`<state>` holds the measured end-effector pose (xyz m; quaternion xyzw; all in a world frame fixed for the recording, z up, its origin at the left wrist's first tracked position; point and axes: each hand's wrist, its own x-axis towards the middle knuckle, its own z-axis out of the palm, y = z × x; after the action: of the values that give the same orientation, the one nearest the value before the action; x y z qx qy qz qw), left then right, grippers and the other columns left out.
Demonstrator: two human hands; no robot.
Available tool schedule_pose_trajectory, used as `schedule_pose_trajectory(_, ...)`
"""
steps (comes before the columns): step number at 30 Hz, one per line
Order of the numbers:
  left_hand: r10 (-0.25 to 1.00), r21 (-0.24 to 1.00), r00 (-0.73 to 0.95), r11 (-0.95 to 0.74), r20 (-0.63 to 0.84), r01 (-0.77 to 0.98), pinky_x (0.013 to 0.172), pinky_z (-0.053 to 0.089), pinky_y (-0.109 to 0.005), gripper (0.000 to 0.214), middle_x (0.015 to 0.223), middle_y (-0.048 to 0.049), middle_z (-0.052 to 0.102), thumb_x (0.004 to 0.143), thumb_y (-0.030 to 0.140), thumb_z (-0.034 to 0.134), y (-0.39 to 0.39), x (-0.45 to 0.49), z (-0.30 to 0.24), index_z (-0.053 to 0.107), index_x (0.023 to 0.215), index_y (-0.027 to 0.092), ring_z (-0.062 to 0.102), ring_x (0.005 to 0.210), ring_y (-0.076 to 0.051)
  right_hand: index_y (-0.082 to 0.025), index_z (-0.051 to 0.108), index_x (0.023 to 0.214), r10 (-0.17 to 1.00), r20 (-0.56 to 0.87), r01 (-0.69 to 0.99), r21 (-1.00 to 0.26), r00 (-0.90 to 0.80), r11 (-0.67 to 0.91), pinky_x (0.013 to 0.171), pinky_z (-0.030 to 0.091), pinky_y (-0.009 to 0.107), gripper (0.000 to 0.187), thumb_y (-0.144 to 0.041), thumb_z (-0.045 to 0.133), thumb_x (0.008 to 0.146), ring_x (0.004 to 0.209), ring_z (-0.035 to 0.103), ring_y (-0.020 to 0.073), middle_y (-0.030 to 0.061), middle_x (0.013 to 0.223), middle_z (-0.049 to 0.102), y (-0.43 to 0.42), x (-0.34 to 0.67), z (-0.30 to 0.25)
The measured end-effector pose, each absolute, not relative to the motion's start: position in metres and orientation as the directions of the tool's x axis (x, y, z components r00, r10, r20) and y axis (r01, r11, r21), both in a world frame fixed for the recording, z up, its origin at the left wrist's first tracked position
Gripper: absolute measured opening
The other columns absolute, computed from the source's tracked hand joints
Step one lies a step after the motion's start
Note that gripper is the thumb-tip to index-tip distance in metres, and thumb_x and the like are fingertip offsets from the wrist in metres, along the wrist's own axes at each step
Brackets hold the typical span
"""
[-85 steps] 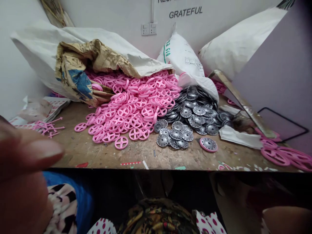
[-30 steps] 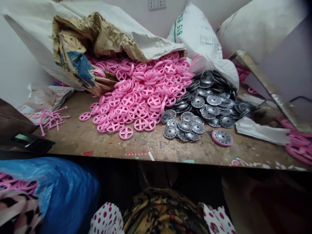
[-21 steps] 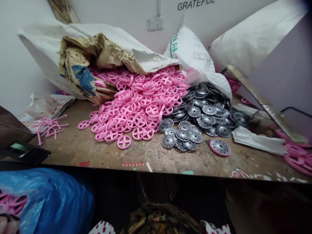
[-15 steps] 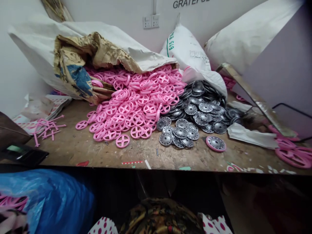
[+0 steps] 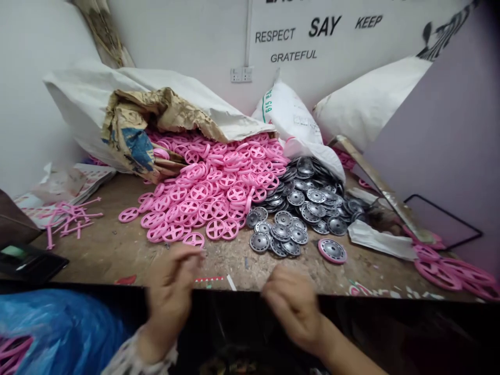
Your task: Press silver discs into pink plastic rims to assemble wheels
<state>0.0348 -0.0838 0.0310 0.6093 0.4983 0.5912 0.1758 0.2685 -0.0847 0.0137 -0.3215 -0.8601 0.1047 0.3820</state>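
Note:
My left hand [image 5: 172, 291] is blurred over the front edge of the table, its bent fingers reaching right, partly apart, with no object visible in them. Just beyond its fingertips lies a pink spoked wheel [image 5: 194, 239], at the front of a heap of pink wheels [image 5: 211, 177]. Over the edge farther right, my right hand [image 5: 292, 304] has its fingers curled in; whatever may be inside is hidden. Grey wheel discs [image 5: 281, 232] are piled beyond it. A pink wheel with a grey disc fitted in it [image 5: 332, 251] lies apart to the right.
A large white sack [image 5: 219, 101] spills the pink wheels; a smaller white sack [image 5: 292, 114] stands behind the discs. Pink rods [image 5: 72, 221] and a black device [image 5: 31, 263] are at left. A metal bar [image 5: 383, 190] and larger pink wheels [image 5: 441, 273] occupy the right. A blue bag [image 5: 58, 333] sits below.
Both hands have come into view from below, up to the table's front edge. The view has tilted upward, showing more wall lettering. The wheels and discs look unmoved.

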Motion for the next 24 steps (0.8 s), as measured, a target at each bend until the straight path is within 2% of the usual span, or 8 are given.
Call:
schedule_pose_trajectory(1,0.838,0.786,-0.098,-0.454,0.537,0.420,0.060,0.051,-0.024,0.019,0.073,-0.0012,0.064,0.092,0.029,0.054,-0.079,0.041,0.021,0.066,0.086,0.015,0.060,0.065,-0.012,-0.016,0.053,0.062,0.618,0.588,0.461,-0.415,-0.522,0.784,0.056,0.036,0.028,0.040,-0.027,0.037,0.098,0.056,0.047,0.0118,0.0012,0.057,0.050,-0.082,0.260,0.007)
schedule_pose_trajectory(3,0.851,0.709,0.128,-0.500,0.510,0.498,0.054,0.045,-0.021,0.025,0.061,0.0003,0.059,0.093,0.023,0.048,-0.073,0.054,-0.003,0.065,0.075,0.016,0.056,0.057,-0.011,-0.018,0.046,0.053,0.570,0.603,0.456,-0.351,-0.559,0.818,0.052,0.027,0.031,0.047,-0.031,0.037,0.096,0.050,0.039,0.0123,0.0008,0.050,0.045,-0.076,0.243,-0.012)
schedule_pose_trajectory(5,0.796,0.540,0.267,-0.574,0.543,0.615,0.056,0.044,-0.024,0.024,0.064,-0.0018,0.059,0.092,0.022,0.047,-0.071,0.063,-0.024,0.065,0.076,0.018,0.056,0.061,-0.014,-0.018,0.048,0.053,0.528,0.626,0.486,-0.259,-0.574,0.835,0.054,0.025,0.032,0.046,-0.033,0.038,0.095,0.051,0.038,0.0132,0.0015,0.052,0.048,-0.073,0.232,-0.030)
schedule_pose_trajectory(7,0.761,0.425,0.330,-0.604,0.558,0.675,0.058,0.042,-0.026,0.023,0.066,-0.0028,0.058,0.092,0.020,0.046,-0.072,0.066,-0.037,0.065,0.079,0.019,0.055,0.064,-0.015,-0.019,0.050,0.054,0.509,0.642,0.514,-0.202,-0.574,0.834,0.055,0.024,0.033,0.042,-0.032,0.039,0.093,0.052,0.038,0.0139,0.0018,0.054,0.051,-0.073,0.227,-0.042)
schedule_pose_trajectory(14,0.688,0.267,0.362,-0.628,0.629,0.731,0.060,0.041,-0.029,0.020,0.067,-0.0035,0.057,0.091,0.016,0.045,-0.073,0.064,-0.044,0.063,0.085,0.018,0.053,0.065,-0.018,-0.019,0.049,0.056,0.471,0.672,0.523,-0.145,-0.571,0.840,0.054,0.020,0.034,0.036,-0.029,0.042,0.089,0.052,0.036,0.0152,0.0013,0.055,0.049,-0.073,0.231,-0.042)
schedule_pose_trajectory(24,0.695,0.276,0.354,-0.622,0.626,0.733,0.060,0.042,-0.029,0.019,0.068,-0.0037,0.058,0.092,0.017,0.045,-0.072,0.066,-0.044,0.063,0.085,0.018,0.054,0.065,-0.018,-0.019,0.050,0.057,0.485,0.651,0.515,-0.164,-0.585,0.841,0.054,0.021,0.033,0.034,-0.029,0.044,0.089,0.054,0.036,0.0150,0.0014,0.057,0.050,-0.072,0.231,-0.043)
